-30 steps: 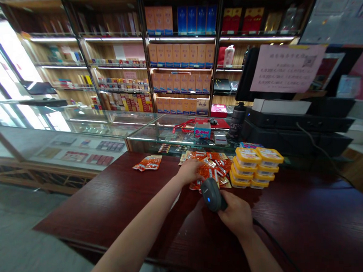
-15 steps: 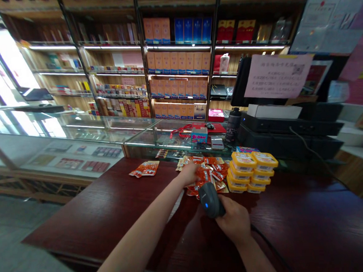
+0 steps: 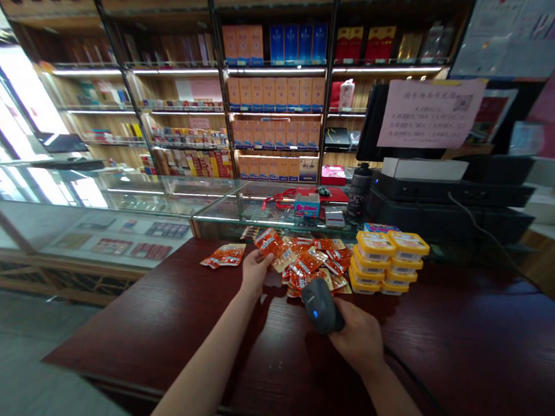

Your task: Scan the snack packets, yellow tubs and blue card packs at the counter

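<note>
My left hand (image 3: 255,272) pinches the lower edge of an orange snack packet (image 3: 268,241), which is tilted up at the left side of the pile. My right hand (image 3: 360,336) is closed around a dark grey barcode scanner (image 3: 320,306), its blue light showing and its head toward the packets. Several orange and cream packets lie in a loose pile (image 3: 303,267) just beyond the scanner. Apart from them, to the left, lie a few more orange packets (image 3: 224,255). Yellow-lidded plastic tubs (image 3: 375,246) stand in two stacks right of the pile.
The dark wooden counter (image 3: 194,318) meets a glass display case (image 3: 221,205) at the back. A black bottle (image 3: 359,188) and a monitor with a pink notice (image 3: 431,113) stand at the back right. The scanner's cable (image 3: 411,375) runs off toward the front.
My left hand has come from over the pile to its left edge, now with a packet in its fingers. My right hand keeps the scanner in nearly the same place.
</note>
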`<action>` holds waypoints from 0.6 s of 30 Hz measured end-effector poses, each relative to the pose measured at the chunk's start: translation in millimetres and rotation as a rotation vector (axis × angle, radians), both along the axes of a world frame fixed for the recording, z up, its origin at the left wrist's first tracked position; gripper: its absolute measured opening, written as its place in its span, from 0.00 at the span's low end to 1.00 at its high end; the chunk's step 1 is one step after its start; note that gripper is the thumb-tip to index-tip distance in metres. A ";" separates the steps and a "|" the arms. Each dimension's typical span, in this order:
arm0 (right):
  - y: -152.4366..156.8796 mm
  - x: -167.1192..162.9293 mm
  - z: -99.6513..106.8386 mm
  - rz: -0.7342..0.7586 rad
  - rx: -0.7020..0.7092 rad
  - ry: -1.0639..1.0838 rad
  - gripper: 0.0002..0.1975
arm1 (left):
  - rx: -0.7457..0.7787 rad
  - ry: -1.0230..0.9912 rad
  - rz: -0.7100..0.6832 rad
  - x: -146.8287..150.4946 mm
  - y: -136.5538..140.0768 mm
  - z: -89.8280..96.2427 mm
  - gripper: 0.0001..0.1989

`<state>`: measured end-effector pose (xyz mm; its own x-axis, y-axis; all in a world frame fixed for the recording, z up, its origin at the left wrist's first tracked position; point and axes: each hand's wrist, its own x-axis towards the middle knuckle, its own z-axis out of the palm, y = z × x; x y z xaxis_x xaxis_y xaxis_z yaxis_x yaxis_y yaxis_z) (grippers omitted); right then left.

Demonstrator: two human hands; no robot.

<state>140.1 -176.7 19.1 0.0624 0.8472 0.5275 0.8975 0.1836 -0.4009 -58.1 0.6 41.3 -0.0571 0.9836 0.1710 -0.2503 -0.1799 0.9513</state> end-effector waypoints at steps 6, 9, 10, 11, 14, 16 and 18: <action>0.5 -2.9 7.8 -0.018 -0.197 -0.007 0.19 | 0.069 -0.018 0.120 -10.3 -14.2 -42.1 0.21; 3.9 -2.9 11.2 0.027 -0.248 0.071 0.14 | 0.094 -0.007 0.106 -8.5 -14.8 -47.2 0.20; 5.3 -2.7 11.7 0.057 -0.253 0.117 0.13 | 0.091 -0.006 0.098 -7.8 -14.9 -47.5 0.20; 6.7 -2.5 12.0 0.087 -0.252 0.166 0.12 | 0.088 -0.004 0.091 -7.2 -14.9 -47.4 0.19; 10.0 -2.4 12.7 0.136 -0.232 0.272 0.15 | 0.090 0.006 0.093 -6.3 -15.1 -46.8 0.18; 10.7 -2.7 13.4 0.130 -0.217 0.288 0.16 | 0.098 0.014 0.098 -6.1 -14.9 -47.0 0.17; 10.2 -2.8 14.2 0.102 -0.204 0.270 0.15 | 0.109 0.037 0.111 -5.8 -14.9 -47.7 0.16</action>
<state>137.3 -166.5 33.3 0.0860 0.9424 0.3231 0.7354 0.1587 -0.6588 -63.9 -14.3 -6.3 -0.1564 0.9469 0.2808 -0.1882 -0.3077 0.9327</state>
